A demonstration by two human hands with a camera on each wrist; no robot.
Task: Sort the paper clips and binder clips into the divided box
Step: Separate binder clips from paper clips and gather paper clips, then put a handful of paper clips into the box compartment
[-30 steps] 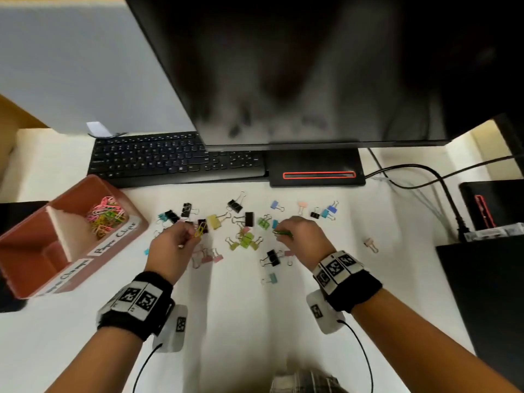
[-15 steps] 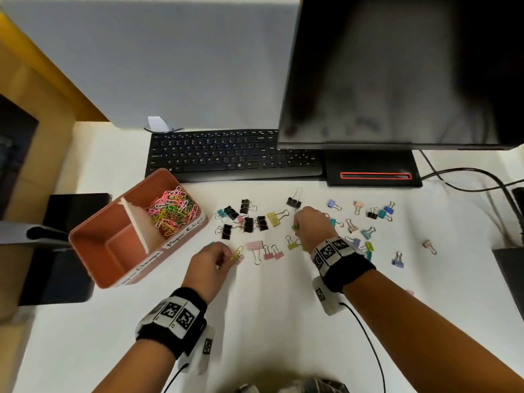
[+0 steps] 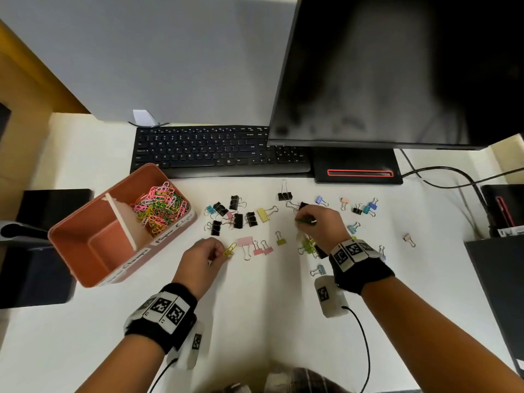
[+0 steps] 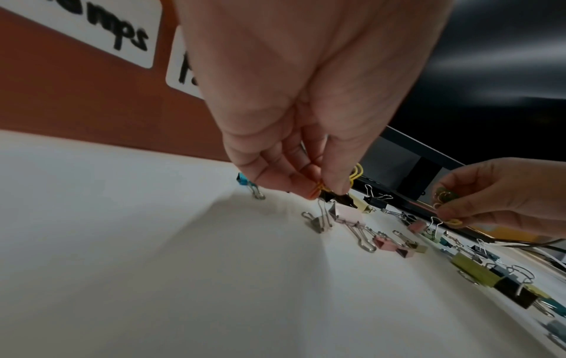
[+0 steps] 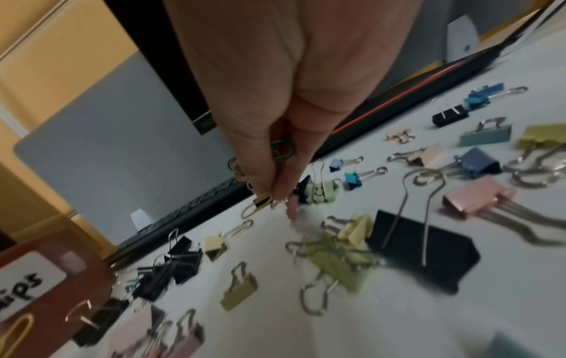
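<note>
The orange divided box (image 3: 107,245) stands at the left; its far compartment holds a heap of coloured paper clips (image 3: 160,207) and its near one is bare. Many binder clips (image 3: 236,218) lie scattered on the white desk. My left hand (image 3: 224,252) pinches yellow paper clips (image 3: 230,249) between thumb and fingers, just right of the box and beside a pink binder clip (image 3: 245,241). My right hand (image 3: 302,221) is low over the scattered clips and grips green paper clips (image 5: 283,150). Its fingertips (image 5: 269,191) are down by a small clip on the desk.
A black keyboard (image 3: 215,150) and the monitor's stand (image 3: 357,168) lie behind the clips. Cables (image 3: 442,177) trail at the right, beside dark devices (image 3: 499,279). A black object (image 3: 37,248) sits left of the box. White desk stretches toward me.
My left hand has drawn back from the clips toward me, still pinching yellow paper clips. The right hand stays over the clips holding green ones. The head view has swung left.
</note>
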